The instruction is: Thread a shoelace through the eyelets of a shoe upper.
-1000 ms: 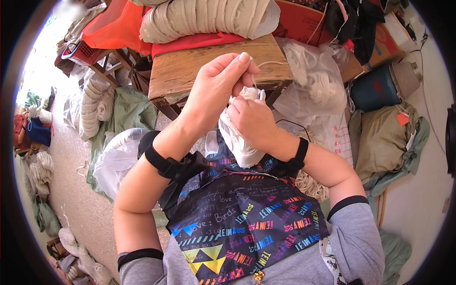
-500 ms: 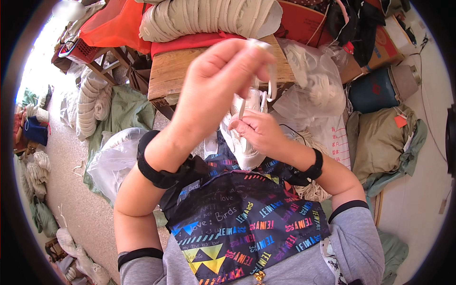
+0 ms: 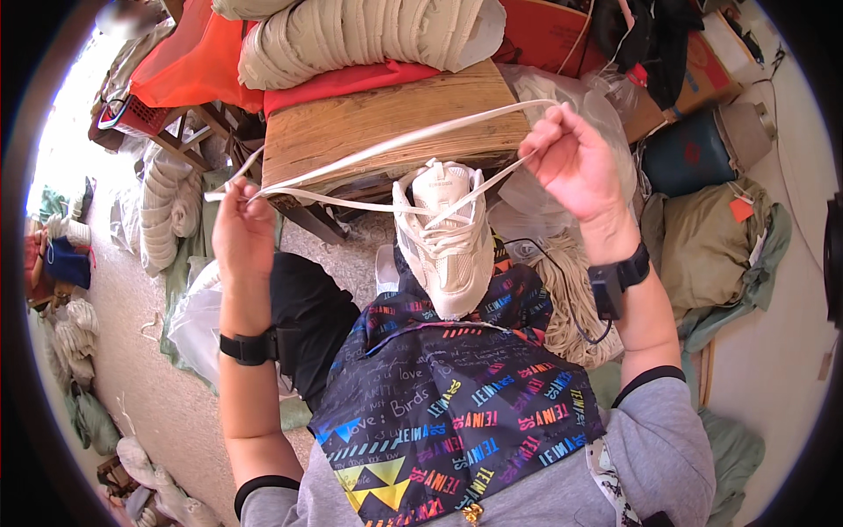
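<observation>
A cream sneaker [image 3: 452, 255] rests on my apron-covered lap, toe toward me, its lower eyelets laced in crossing rows. From its upper part a long flat shoelace [image 3: 404, 145] runs out to both sides. Out to the left, my left hand [image 3: 243, 233] pinches the lace, and a loose end sticks up beyond its fingers. Up at the right, my right hand [image 3: 571, 158] pinches the lace between thumb and fingers. One stretch of lace spans from hand to hand above the wooden bench, while others lead down to the shoe.
A wooden bench [image 3: 386, 105] stands ahead, with a row of nested cream shoe uppers [image 3: 369, 39] on red cloth. Bundled laces [image 3: 571, 290] hang right of my lap. Clear plastic bags, green sacks and a dark blue cylinder [image 3: 689, 158] lie around.
My left hand has swung down and out to the left; my right has moved up and right. The lace, bunched near the shoe before, is now spread wide between them.
</observation>
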The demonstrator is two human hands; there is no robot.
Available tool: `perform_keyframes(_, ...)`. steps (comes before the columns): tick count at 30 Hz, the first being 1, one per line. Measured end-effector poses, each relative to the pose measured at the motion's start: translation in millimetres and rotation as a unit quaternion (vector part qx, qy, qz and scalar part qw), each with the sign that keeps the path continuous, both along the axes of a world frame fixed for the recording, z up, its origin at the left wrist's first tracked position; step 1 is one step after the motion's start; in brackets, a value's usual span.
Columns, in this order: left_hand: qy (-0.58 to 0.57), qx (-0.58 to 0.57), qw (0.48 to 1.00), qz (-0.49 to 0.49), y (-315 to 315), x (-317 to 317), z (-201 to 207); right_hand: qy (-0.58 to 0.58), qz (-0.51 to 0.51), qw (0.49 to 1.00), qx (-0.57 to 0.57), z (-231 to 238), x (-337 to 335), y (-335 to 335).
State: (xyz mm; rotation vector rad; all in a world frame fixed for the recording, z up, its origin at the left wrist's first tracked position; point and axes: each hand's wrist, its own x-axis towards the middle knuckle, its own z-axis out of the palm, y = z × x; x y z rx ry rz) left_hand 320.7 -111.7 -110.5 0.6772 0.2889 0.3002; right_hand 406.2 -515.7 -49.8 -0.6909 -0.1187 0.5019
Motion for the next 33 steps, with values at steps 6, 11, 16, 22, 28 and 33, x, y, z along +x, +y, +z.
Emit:
perform_keyframes(6, 0.019, 0.378, 0.911, -0.166, -97.9, -28.9, -21.9, 0.056, -0.16, 0.985, 0.013, -9.7, 56.4, -68.8)
perform_keyframes(11, -0.101, 0.618, 0.756, -0.191, -132.4, -27.3, -23.0, 0.088, -0.217, 0.97, -0.067, -9.3, 53.8, -86.7)
perform_keyframes(16, -0.2, 0.687, 0.691, -0.1, -136.2, -22.2, -26.8, 0.109, -0.168, 0.978, -0.061, -13.6, 43.3, -93.3)
perform_keyframes(22, -0.292, 0.758, 0.582, -0.042, -139.7, -18.4, -15.7, 0.135, -0.168, 0.974, -0.074, -9.6, 38.8, -85.6)
perform_keyframes(28, -0.278, 0.803, 0.518, -0.095, -107.2, -25.4, -30.0, 0.057, -0.163, 0.984, -0.038, 34.4, 62.9, -150.4)
perform_keyframes(33, 0.107, 0.392, 0.906, -0.12, -30.3, -32.9, -30.0, 0.12, -0.288, 0.944, -0.103, 54.9, 68.3, -180.6)
